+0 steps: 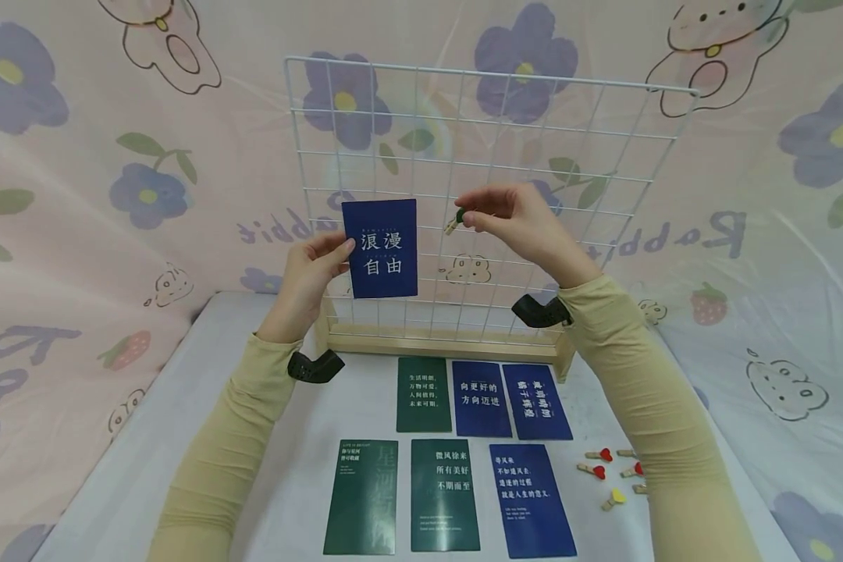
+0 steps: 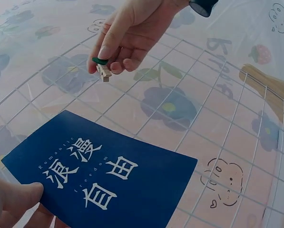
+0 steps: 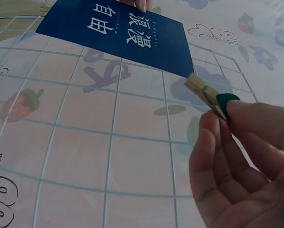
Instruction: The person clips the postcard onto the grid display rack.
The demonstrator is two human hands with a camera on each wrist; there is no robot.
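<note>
1 table point(image 1: 288, 468): is supporting the set under a white covering.

1 white wire rack point(image 1: 453, 161) with wooden base point(image 1: 435, 343): is standing on the table, beyond both hands.

2 hands, well apart: the left hand point(image 1: 312, 269) is gripping a blue card point(image 1: 382, 250) at its left edge, thumb in front; the right hand point(image 1: 509, 218) is pinching a wooden clip point(image 1: 457, 220) between thumb and fingers, just right of the card's upper right corner.

1 blue card, white lettering: is facing forward between the 2 hands, before the rack; contact with the wires cannot be told.

6 loose cards, 3 green cards point(image 1: 424, 395) and 3 dark blue ones point(image 1: 482, 399): are lying below the hands in 2 rows.

1 wooden clip, green top: is sitting apart from the held card.

Several loose clips point(image 1: 593, 471), red or yellow tops: are lying beside the right sleeve point(image 1: 646, 390), partly hidden.
</note>
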